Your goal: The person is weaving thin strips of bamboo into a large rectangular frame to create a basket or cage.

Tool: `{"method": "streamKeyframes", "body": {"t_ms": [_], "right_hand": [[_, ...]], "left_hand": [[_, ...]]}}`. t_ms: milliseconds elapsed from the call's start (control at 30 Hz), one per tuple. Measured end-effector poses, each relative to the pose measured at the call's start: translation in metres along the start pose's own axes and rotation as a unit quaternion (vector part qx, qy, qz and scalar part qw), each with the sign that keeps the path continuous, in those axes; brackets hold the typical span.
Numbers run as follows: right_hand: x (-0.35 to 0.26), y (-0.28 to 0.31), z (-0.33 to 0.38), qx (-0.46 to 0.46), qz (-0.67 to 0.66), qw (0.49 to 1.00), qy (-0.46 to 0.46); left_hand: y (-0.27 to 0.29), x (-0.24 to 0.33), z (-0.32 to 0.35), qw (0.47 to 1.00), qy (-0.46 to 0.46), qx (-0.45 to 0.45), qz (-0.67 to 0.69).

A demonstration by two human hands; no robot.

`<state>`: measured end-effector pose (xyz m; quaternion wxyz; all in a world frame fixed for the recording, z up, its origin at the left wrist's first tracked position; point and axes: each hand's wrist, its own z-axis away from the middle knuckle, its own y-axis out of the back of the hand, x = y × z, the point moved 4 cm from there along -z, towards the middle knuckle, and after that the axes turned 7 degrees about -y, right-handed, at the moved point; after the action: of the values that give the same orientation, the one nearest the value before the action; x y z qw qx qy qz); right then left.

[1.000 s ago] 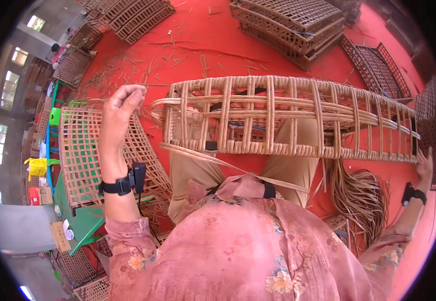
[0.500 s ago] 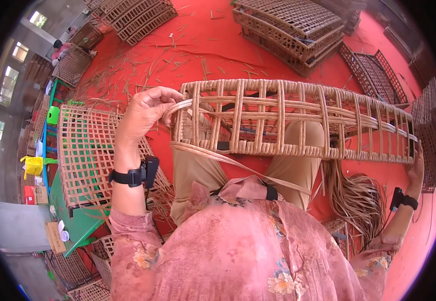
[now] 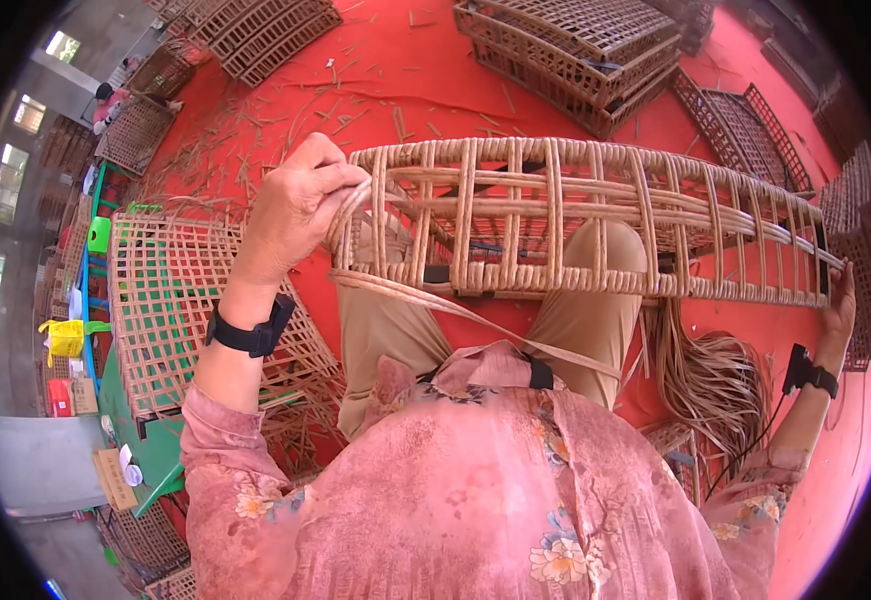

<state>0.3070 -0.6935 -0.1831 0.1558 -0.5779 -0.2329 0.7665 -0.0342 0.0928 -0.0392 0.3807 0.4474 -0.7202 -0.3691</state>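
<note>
Cage (image 3: 595, 220) of woven rattan, only one, lay across the person's knees, its long axis running left to right. Left hand (image 3: 290, 205) was closed on a rattan strip (image 3: 475, 320) at the left end; a second ago it was raised higher. Right hand (image 3: 840, 300) gripped the far right end.

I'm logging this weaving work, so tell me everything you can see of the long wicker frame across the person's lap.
The wicker frame is a long, pale tan cage-like lattice of woven cane, with upright slats between wrapped rims. It lies lengthwise across the knees, above the red floor. The left hand closes on its left end, where a loose cane strip trails toward the body. The right hand steadies its far right end.
</note>
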Motion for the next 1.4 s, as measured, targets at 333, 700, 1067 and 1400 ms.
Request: {"method": "streamKeyframes", "body": {"t_ms": [333, 700, 1067, 1400], "right_hand": [[-0.031, 0.048, -0.005, 0.074, 0.047, 0.993, 0.081], [0.018, -0.062, 0.05, 0.041, -0.003, 0.995, 0.09], [0.032, -0.091, 0.078, 0.258, 0.124, 0.946, 0.153], [-0.027, 0.038, 0.048, 0.211, 0.164, 0.956, 0.123]], "left_hand": [[-0.017, -0.002, 0.004, 0.994, 0.017, 0.089, 0.069], [-0.016, 0.021, 0.038, 0.998, -0.012, 0.03, 0.058], [-0.035, -0.006, 0.056, 0.93, 0.178, 0.108, 0.304], [-0.041, 0.008, 0.047, 0.928, 0.053, 0.171, 0.327]]}}
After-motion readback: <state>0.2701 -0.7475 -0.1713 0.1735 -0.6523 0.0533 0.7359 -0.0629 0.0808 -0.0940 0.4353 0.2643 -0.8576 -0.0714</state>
